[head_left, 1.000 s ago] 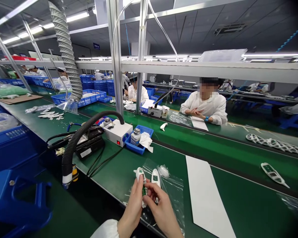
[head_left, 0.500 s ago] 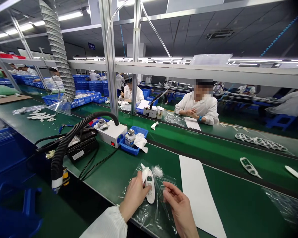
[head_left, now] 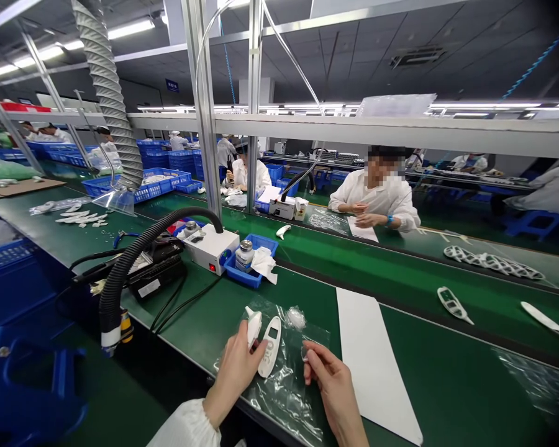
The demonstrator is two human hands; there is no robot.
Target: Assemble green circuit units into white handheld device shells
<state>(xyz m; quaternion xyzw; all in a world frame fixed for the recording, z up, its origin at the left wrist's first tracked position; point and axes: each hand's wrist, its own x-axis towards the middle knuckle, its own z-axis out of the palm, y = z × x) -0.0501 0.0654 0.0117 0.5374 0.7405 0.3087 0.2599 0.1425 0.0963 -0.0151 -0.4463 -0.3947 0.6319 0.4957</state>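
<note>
My left hand (head_left: 236, 360) is closed around a white plastic housing (head_left: 254, 326) with a narrow pointed tip. Against its thumb lies a white oval faceplate (head_left: 271, 347) with a rectangular window and button openings; whether the hand grips this too is hard to tell. A clear plastic bag (head_left: 289, 391) is spread flat beneath. My right hand (head_left: 328, 379) pinches a small clear plastic piece (head_left: 304, 352) between thumb and forefinger, right of the faceplate. Just beyond it on the bag sits a little heap of clear pieces (head_left: 295, 318).
A long white board (head_left: 375, 360) lies to my right. Ahead, a blue tray (head_left: 246, 279) holds a bottle beside a white box (head_left: 212, 248) with a black hose (head_left: 107, 292). White shells (head_left: 454, 304) rest on the green belt (head_left: 386, 267). Across it sits a co-worker (head_left: 372, 195).
My left hand has shifted left with the pointed housing, and the faceplate has moved left and tilted. My right hand has stayed nearly in place. Shells on the belt have moved left.
</note>
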